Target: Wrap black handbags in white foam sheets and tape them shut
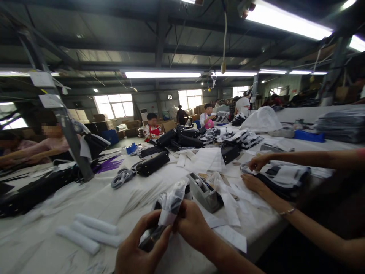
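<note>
My left hand [142,239] is closed around the lower end of a dark bundled strap [171,198] wrapped in clear plastic with a white band. At the bundle's right side my right hand [192,222] pinches it, fingers partly hidden behind it. Just beyond the bundle stands a grey tape dispenser [207,197]. Several rolls of white foam [95,233] lie on the table to the left of my left hand. Thin white sheets [148,196] are spread beyond them.
On the right a co-worker's hands [253,182] work at a black-and-white striped bag [288,175]. Black bags [152,163] and striped ones are heaped mid-table. A grey coiled strap [123,178] lies near a metal post [72,137]. Other people sit around the table [31,239].
</note>
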A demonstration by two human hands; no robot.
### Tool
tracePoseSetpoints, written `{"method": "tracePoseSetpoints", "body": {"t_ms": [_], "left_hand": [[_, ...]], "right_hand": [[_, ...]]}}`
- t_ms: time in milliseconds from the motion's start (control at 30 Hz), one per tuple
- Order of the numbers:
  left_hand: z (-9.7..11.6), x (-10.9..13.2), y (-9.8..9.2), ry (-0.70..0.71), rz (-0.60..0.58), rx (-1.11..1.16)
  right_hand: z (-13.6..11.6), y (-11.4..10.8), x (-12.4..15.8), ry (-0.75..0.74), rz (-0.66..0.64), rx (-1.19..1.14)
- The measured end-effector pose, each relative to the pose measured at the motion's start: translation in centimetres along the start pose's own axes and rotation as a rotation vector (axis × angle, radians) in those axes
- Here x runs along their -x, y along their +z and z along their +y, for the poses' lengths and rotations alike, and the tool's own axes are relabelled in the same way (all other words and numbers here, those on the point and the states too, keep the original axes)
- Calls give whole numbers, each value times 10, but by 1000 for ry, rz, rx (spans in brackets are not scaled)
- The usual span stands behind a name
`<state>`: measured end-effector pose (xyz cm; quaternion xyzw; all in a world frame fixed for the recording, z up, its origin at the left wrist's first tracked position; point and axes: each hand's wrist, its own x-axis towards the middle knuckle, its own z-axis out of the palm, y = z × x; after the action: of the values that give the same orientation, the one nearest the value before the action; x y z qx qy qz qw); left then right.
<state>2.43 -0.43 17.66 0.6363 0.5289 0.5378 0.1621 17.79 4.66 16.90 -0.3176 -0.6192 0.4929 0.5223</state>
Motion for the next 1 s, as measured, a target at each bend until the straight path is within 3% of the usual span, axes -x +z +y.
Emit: {"method": "tracePoseSetpoints", "body": {"t_ms": [133,233,400,567,667,767,800,900,1000], "left_hand": [[-4,-1,-6,86,42,-64],[0,4,-1,194,87,-89],[6,11,9,245,159,-51],[2,24,-3,259,113,193],[-31,32,-25,127,229,164],[-89,34,-62,-173,284,-17],[-110,34,-75,-262,257,-132],[-162,33,-110,-354,202,-278],[-189,32,-124,-386,73,-394]], "right_hand": [[-10,-2,14,222,-148,-429],[-18,1,24,311,-83,-643],[-18,9,19,388,70,-589],[-14,11,10,399,195,-445],[-12,7,6,413,247,-397],[-4,-2,5,434,211,-369],[1,-5,7,435,181,-353],[16,-16,12,413,124,-253],[28,-25,16,392,97,-37]]}}
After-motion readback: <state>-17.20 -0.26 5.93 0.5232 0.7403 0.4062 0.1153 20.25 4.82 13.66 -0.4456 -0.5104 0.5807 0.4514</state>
